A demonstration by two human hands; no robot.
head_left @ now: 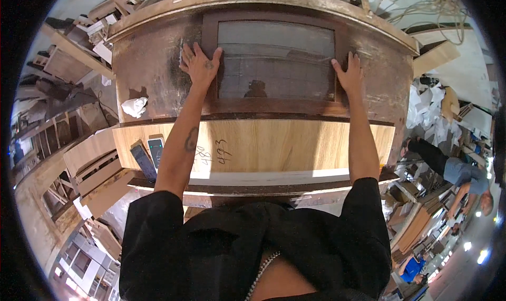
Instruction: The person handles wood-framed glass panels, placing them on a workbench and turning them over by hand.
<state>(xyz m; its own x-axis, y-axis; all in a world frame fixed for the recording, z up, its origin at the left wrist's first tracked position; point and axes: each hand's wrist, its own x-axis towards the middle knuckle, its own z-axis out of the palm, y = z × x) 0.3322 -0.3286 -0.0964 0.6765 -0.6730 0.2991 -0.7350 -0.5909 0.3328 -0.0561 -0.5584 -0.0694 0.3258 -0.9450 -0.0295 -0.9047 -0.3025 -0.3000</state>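
A dark brown cabinet door [274, 108] with a glass pane [276, 58] lies flat on the worn workbench [153, 71]. My left hand [201, 64] rests at the door's left end, fingers spread, its thumb against the frame. At the opposite end my right hand [349, 74] is also open, with the thumb on the frame's right side and the fingers pointing away from me. Neither hand is wrapped round anything. Reflections show in the glass.
Closer to me, a light wood-grain board [279, 143] with handwritten marks spans the bench front. Two phones [149, 156] lie on its left end. A crumpled white cloth or paper [134, 107] sits at left. Stacked wood surrounds the bench; another person [466, 172] is at right.
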